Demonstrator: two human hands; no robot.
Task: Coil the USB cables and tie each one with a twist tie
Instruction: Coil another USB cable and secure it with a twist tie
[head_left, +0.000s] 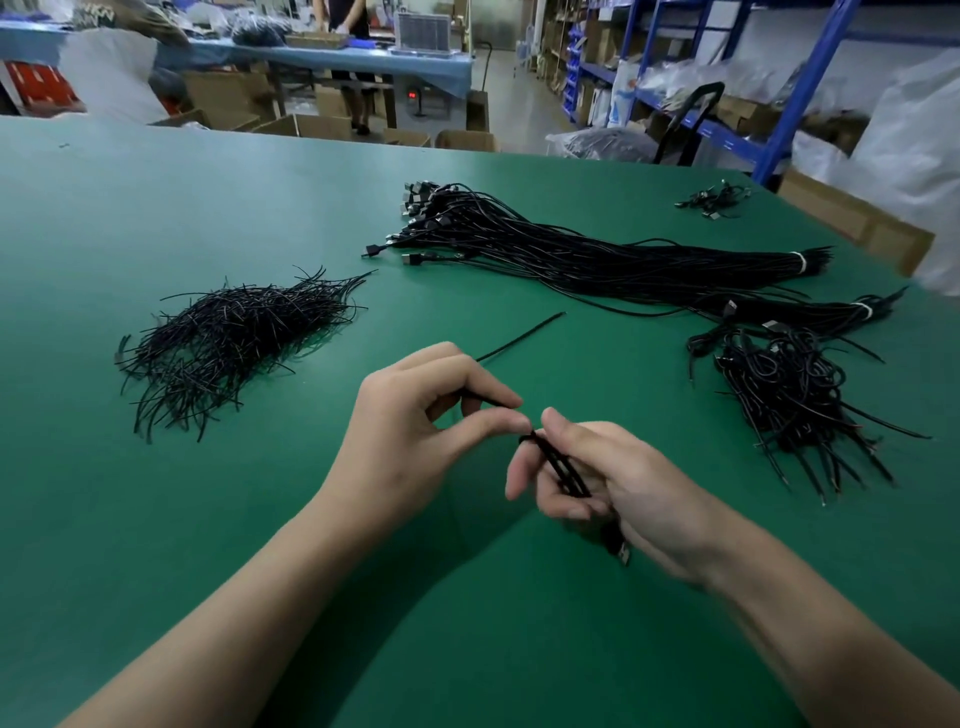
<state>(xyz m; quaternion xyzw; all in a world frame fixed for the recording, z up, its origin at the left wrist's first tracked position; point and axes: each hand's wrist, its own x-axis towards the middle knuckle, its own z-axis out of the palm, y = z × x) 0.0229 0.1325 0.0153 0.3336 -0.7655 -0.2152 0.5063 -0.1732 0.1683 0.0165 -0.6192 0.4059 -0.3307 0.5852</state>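
Note:
My right hand (613, 478) grips a coiled black USB cable (563, 465); its plug (623, 552) sticks out below the palm. My left hand (421, 421) pinches a black twist tie (519, 340) at the coil's top end, and the tie's free end points up and to the right over the green table (208, 519). A pile of black twist ties (228, 343) lies to the left. A long bundle of uncoiled USB cables (597, 254) lies across the back. Coiled, tied cables (795, 400) are heaped at the right.
A second banded cable bundle (841, 312) lies right of the long one. A few loose cables (714, 200) sit near the far right corner. Beyond the table are cardboard boxes (311, 124), blue shelving (779, 104) and a person at another bench.

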